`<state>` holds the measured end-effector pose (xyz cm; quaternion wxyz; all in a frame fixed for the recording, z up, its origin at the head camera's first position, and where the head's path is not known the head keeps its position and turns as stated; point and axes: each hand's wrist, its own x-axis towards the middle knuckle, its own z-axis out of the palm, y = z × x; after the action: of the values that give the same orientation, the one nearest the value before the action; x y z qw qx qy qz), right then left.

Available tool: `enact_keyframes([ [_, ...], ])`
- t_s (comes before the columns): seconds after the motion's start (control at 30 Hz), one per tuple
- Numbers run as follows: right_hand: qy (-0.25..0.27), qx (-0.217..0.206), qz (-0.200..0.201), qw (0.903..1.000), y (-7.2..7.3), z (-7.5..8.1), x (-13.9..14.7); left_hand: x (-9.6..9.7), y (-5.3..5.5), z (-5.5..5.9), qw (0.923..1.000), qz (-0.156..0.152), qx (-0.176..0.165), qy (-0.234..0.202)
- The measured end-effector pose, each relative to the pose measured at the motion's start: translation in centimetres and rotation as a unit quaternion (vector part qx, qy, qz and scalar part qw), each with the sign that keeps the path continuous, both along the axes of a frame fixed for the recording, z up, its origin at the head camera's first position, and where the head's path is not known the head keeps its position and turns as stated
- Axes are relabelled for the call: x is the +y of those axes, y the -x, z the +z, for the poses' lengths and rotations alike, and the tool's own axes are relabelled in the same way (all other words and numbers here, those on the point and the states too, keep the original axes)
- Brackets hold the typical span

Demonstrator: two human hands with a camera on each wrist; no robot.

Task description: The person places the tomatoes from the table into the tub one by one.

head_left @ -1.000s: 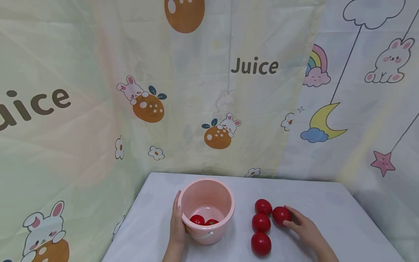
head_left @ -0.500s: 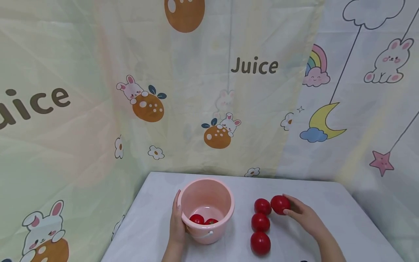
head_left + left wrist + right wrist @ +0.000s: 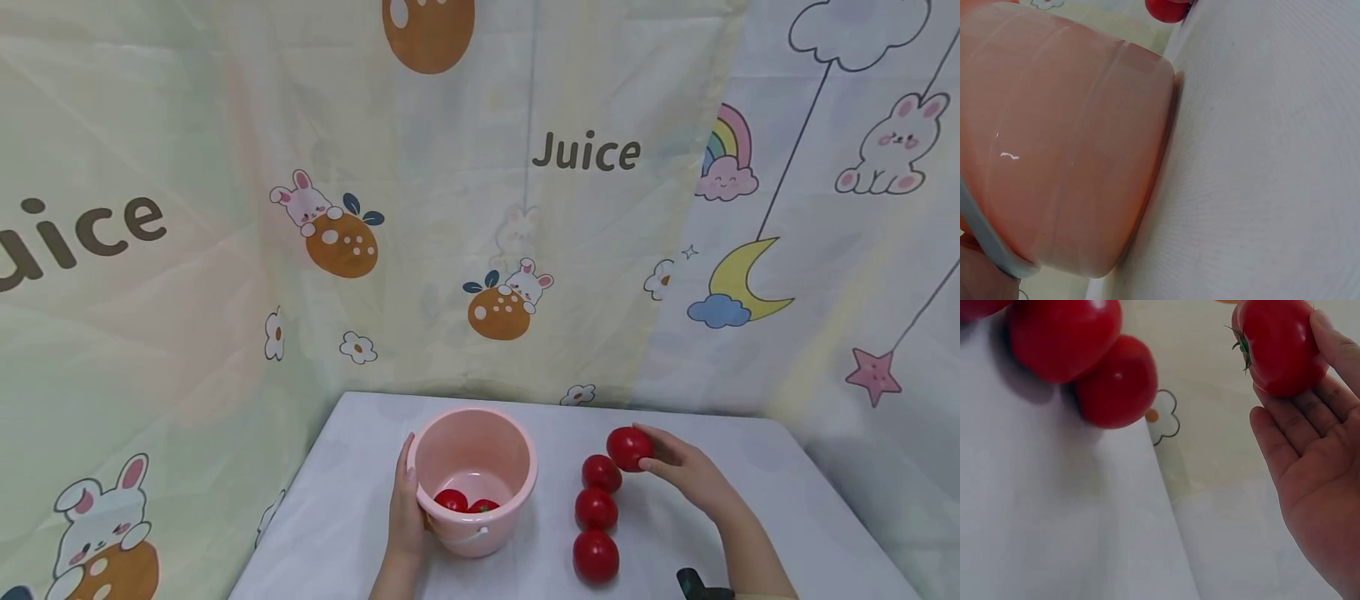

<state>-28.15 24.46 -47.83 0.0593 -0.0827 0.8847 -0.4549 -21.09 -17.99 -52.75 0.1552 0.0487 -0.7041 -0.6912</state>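
Note:
A pink bucket [image 3: 480, 546] stands on the white table, with two red tomatoes [image 3: 451, 500] visible inside. My left hand [image 3: 407, 508] holds the bucket by its left side; in the left wrist view the pale handle [image 3: 991, 240] crosses near that hand. With thumb and fingers, my right hand [image 3: 686, 471] grips a tomato [image 3: 629, 449], raised off the table. Its green stem shows in the right wrist view, where the palm is turned into sight. Just below the held tomato in the head view, three more tomatoes [image 3: 597, 509] form a column on the table.
The white table [image 3: 540, 575] reaches back to a printed curtain [image 3: 420, 367] with rabbits and fruit. A dark object [image 3: 697, 585] lies by the right forearm at the lower edge of the head view.
My right hand has lifted its tomato off the table and carried it away from me and slightly left, beyond the column. The left hand and bucket have stayed put.

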Motion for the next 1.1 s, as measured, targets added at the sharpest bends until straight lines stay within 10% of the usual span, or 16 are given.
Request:
enact_keyframes([
  [0.53,0.054,0.008,0.147,0.9876,2.8,5.9,-4.3,-0.1,0.2,-0.3,1.0000,-0.003,-0.008,-0.005],
  [1.1,0.051,-0.053,0.368,0.9269,6.8,10.6,-12.1,-0.2,0.2,-0.1,0.9998,-0.004,-0.016,-0.013],
])
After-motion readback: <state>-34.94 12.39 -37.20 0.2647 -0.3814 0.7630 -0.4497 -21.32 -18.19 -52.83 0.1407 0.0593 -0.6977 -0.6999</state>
